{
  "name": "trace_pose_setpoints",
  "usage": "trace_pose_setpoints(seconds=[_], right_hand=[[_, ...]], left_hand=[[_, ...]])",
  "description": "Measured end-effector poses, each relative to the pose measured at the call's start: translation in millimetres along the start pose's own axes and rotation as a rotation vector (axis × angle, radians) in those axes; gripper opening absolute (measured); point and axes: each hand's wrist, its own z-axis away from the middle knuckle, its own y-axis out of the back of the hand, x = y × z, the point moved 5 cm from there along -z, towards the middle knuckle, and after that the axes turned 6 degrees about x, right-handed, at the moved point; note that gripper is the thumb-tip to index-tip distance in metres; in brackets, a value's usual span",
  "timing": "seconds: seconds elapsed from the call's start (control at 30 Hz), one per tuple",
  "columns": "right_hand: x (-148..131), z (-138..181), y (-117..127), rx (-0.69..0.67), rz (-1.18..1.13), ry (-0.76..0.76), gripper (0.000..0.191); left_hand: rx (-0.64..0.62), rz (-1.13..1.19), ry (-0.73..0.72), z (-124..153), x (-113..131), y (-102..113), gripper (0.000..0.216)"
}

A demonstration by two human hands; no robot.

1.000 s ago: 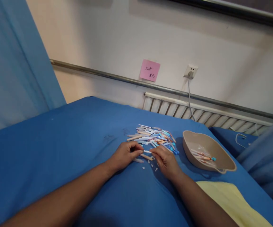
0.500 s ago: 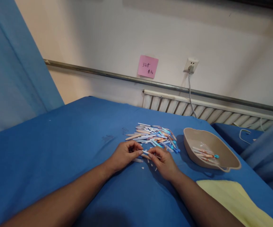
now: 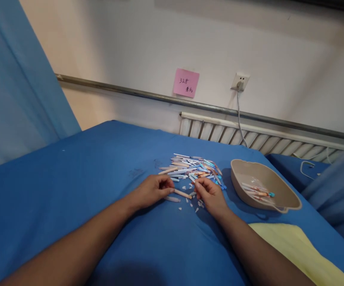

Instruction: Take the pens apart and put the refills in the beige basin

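A heap of small pens and pen parts (image 3: pixel 193 169) in blue, orange and white lies on the blue cloth. My left hand (image 3: pixel 153 191) rests curled just in front of it, fingers pinched on the end of an orange pen barrel (image 3: pixel 182 194) that lies on the cloth. My right hand (image 3: pixel 210 194) is curled beside it, fingertips pinched on a small piece at the heap's near edge; I cannot make out what it is. Tiny white bits (image 3: pixel 196 205) lie scattered between the hands.
A beige tray (image 3: pixel 282 201) with a few assembled pens (image 3: pixel 258 192) sits to the right. A yellow cloth (image 3: pixel 297 250) lies at the near right. Behind the table (image 3: pixel 70 178) are a radiator, a wall socket with cable, and a pink note (image 3: pixel 186 82). A blue curtain hangs at left.
The hands have drawn slightly apart. The thin white piece held between both hands is gone from view. The orange barrel now lies between them.
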Motion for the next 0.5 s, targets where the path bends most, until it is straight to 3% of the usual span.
trace_pose_setpoints(seconds=[0.1, 0.23, 0.33, 0.5], right_hand=[[3.1, -2.5, 1.9, 0.015, -0.017, -0.021, 0.033], [5.2, -2.0, -0.5, 0.008, -0.051, -0.042, 0.032], [4.0, -1.7, -0.4, 0.011, -0.064, -0.041, 0.031], [3.5, -3.1, 3.2, 0.035, -0.101, -0.052, 0.031]], left_hand=[[-0.1, -0.309, -0.097, 5.4, 3.0, -1.0, 0.02], [-0.097, -0.514, -0.202, 9.7, 8.3, -3.3, 0.018], [-0.057, -0.474, -0.209, 8.1, 10.2, -3.0, 0.018], [0.081, -0.283, -0.091, 3.0, 6.6, 3.7, 0.019]])
